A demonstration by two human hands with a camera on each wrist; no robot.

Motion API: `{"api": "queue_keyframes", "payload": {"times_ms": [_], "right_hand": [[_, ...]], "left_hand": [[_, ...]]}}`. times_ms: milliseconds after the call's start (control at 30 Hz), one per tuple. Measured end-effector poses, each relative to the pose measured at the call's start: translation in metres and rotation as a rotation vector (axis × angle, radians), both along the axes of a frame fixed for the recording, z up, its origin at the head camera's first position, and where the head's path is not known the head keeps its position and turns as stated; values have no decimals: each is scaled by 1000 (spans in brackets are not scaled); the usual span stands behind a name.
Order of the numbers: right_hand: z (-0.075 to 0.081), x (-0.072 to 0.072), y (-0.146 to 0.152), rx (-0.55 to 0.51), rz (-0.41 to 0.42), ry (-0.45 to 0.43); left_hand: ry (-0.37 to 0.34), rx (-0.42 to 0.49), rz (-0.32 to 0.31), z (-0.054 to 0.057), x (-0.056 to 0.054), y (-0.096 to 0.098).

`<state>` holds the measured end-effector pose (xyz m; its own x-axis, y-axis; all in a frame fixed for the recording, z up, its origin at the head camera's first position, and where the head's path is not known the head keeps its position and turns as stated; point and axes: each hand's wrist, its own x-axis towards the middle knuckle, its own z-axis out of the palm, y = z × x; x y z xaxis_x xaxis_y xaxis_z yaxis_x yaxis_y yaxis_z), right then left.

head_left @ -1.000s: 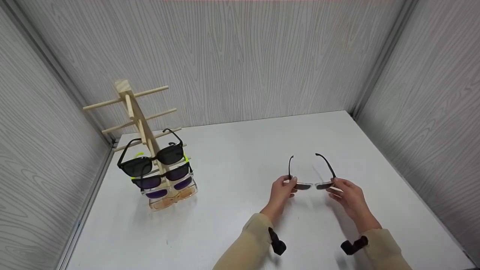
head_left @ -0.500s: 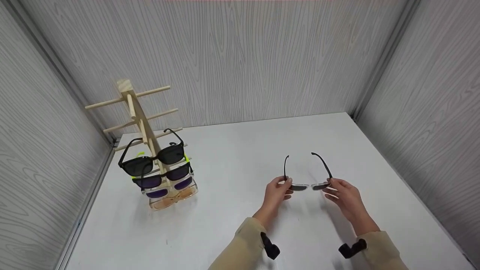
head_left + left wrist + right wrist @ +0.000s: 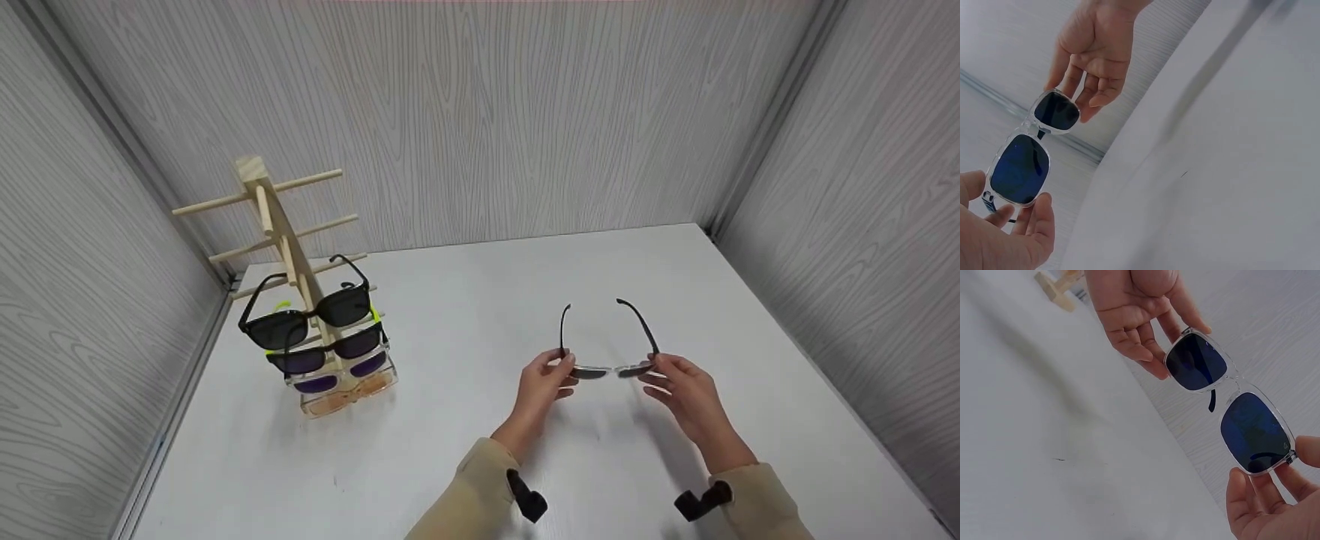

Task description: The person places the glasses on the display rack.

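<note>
A pair of sunglasses [image 3: 592, 373] with a clear frame, dark lenses and black temples is held up between both hands, temples unfolded and pointing away from me. My left hand [image 3: 539, 387] pinches its left corner by the hinge, thumb on the near side. At the opposite corner, my right hand [image 3: 687, 394] pinches the frame the same way, its lower fingers loosely spread. In the left wrist view the blue-tinted lenses [image 3: 1020, 169] face the camera, with fingertips at both outer edges. The right wrist view shows the clear rim [image 3: 1258, 391] between the two hands.
A wooden display stand [image 3: 279, 217] with crossbars rises at the left. On its lower bars hang black sunglasses [image 3: 343, 307], another dark pair [image 3: 357, 343], a clear-framed purple-lensed pair [image 3: 316, 385] and an orange-tinted pair [image 3: 328, 405]. Grey wood-grain panels [image 3: 510, 120] enclose the white table [image 3: 465, 315].
Both hands have shifted slightly to the left in the head view, carrying the clear-framed sunglasses with them. Their grip looks the same, and the stand's glasses stay in place.
</note>
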<state>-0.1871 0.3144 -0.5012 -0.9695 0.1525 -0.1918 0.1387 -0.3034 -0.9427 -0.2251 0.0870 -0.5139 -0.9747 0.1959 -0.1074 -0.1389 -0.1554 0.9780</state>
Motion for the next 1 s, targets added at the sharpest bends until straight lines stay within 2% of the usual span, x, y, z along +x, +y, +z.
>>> {"api": "queue_keyframes", "payload": {"times_ms": [233,767,1000], "right_hand": [[4,1,-6,-3,9,3],[15,2,-24,25,64,39],[18,1,-32,29,84,61]], "left_hand": [[-12,13,-12,6,2,-10],[16,34,-34,17,10,-37],[43,16,-52,24,15,-49]]}}
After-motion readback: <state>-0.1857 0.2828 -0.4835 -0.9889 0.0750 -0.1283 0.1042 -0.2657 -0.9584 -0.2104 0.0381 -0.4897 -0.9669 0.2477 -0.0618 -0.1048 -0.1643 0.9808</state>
